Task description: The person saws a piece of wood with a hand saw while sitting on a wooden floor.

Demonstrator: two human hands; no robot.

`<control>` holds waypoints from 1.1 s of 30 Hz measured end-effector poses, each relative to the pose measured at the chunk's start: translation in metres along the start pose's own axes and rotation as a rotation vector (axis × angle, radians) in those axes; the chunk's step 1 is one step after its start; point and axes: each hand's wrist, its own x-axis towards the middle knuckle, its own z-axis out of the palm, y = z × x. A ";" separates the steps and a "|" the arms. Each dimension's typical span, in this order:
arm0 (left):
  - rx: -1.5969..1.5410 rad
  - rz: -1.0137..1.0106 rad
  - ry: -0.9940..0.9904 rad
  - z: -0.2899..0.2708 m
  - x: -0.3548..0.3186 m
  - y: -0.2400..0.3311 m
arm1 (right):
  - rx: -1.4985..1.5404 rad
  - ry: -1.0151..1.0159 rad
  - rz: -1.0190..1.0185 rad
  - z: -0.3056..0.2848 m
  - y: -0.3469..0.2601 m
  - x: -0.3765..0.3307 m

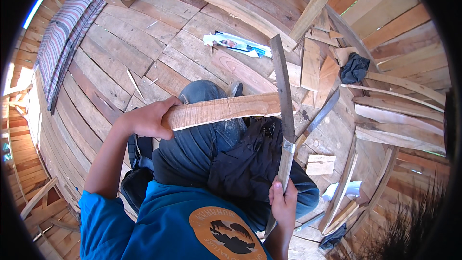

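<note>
My left hand (148,119) grips the near end of a pale wooden plank (222,109), held level across my knee in blue jeans (199,139). The plank shows a long split along its grain. My right hand (284,202) is closed around the handle of a long machete (284,91). Its dark blade points away from me and crosses the plank's far end, touching or cutting into it. A black cloth (248,161) lies over my lap under the blade.
I sit on a plank floor. Offcuts and slats (399,115) are piled at the right, with a second blade (323,110) and a dark rag (354,67). Crumpled paper (237,44) lies ahead, a striped mat (67,24) at the left, a black bag (134,178) by my hip.
</note>
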 end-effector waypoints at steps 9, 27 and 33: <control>0.219 -0.043 0.449 0.004 -0.001 -0.001 | -0.147 -0.036 -0.058 0.014 -0.011 0.003; 0.400 0.007 0.523 0.023 0.020 -0.003 | -0.428 0.065 -0.305 0.050 -0.010 0.027; 0.401 0.010 0.531 0.023 0.021 -0.004 | -0.439 0.064 -0.271 0.053 -0.013 0.029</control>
